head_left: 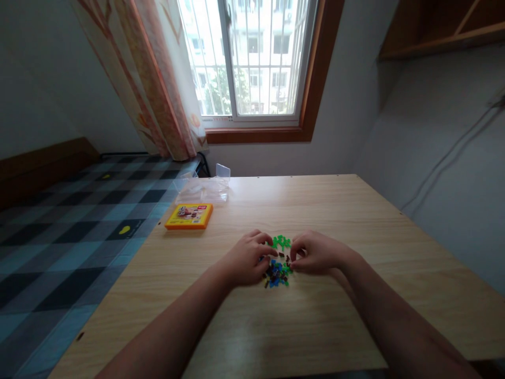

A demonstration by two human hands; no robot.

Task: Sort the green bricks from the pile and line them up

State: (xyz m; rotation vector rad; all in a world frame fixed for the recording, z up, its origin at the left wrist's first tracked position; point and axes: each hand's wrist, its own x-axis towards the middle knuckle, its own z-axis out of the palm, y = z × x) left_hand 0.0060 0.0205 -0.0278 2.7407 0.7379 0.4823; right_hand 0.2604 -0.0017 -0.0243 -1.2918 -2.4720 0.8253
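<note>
A small heap of plastic pieces (278, 273) is seen on the wooden table (300, 326), near the middle of it, and both hands are laid at this heap. The left hand (246, 259) is placed at 9 o'clock of the heap, with the fingers curled and the thumb brought close to the fingertips; the tips are touching the pieces, but it cannot be told whether a piece is pinched between them. The right hand (315, 252) is placed at 3 o'clock of the heap, knuckles upward, with the fingers bent and drawn together at the edge of the heap; here also it cannot be told if something is held, because the tips are too small to be seen clearly. The 2 hands are apart, with the heap between them. At 12 o'clock of the heap the green pieces (282, 242) are gathered, at 6 o'clock the blue pieces (276, 277), and some dark brown pieces (282, 255) are scattered between. An orange flat box (189, 216) with a printed picture on its lid is lying at 10 o'clock from the heap, well apart from the hands, near the left edge of the table. Just behind it, at 12 o'clock from the box, clear plastic packaging (203, 190) is lying. A bed with a checked cover (59, 237) is seen at 9 o'clock beside the table, and a barred window (256, 58) with a patterned curtain (158, 79) is seen at 12 o'clock
</note>
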